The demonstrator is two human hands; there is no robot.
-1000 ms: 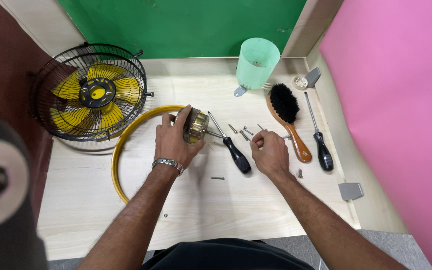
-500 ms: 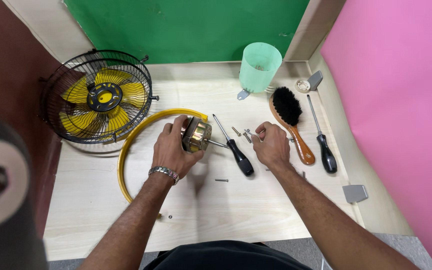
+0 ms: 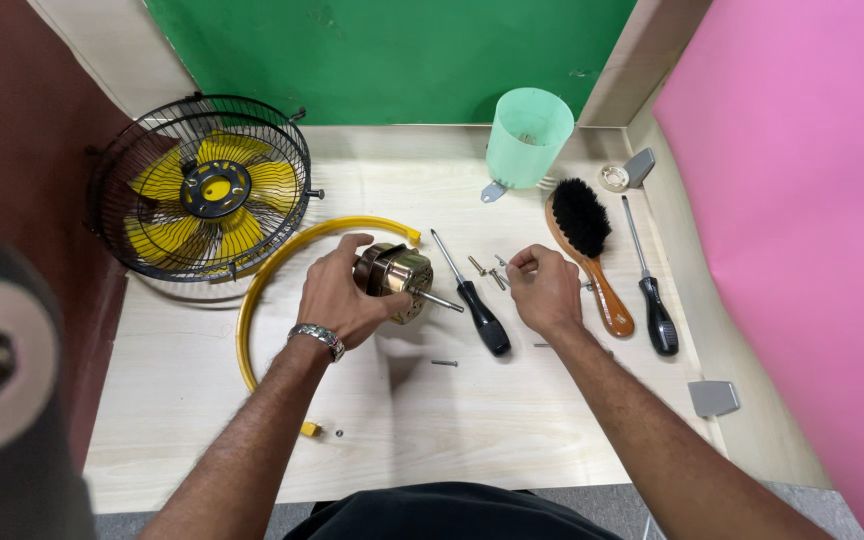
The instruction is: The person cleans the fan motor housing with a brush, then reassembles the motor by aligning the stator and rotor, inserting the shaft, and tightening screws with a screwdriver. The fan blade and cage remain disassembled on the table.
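My left hand (image 3: 337, 295) grips a brass-coloured fan motor (image 3: 397, 275) a little above the table, its steel shaft pointing right. My right hand (image 3: 544, 290) rests on the table just right of a few loose screws (image 3: 487, 270), thumb and forefinger pinched together over them; whether a screw is between the fingertips is too small to tell. A black-handled screwdriver (image 3: 472, 300) lies between the two hands. One more screw (image 3: 444, 363) lies below the motor.
A black fan cage with yellow blades (image 3: 202, 190) stands at the back left, and a yellow ring (image 3: 252, 300) curves beside it. A green plastic cup (image 3: 527, 135), a wooden brush (image 3: 592, 250), a second screwdriver (image 3: 652, 290) and a grey bracket (image 3: 714, 397) lie on the right.
The view has shifted slightly. My left hand keeps hold of the motor, turned a little so the shaft shows; my right hand has reached leftward to the loose screws.
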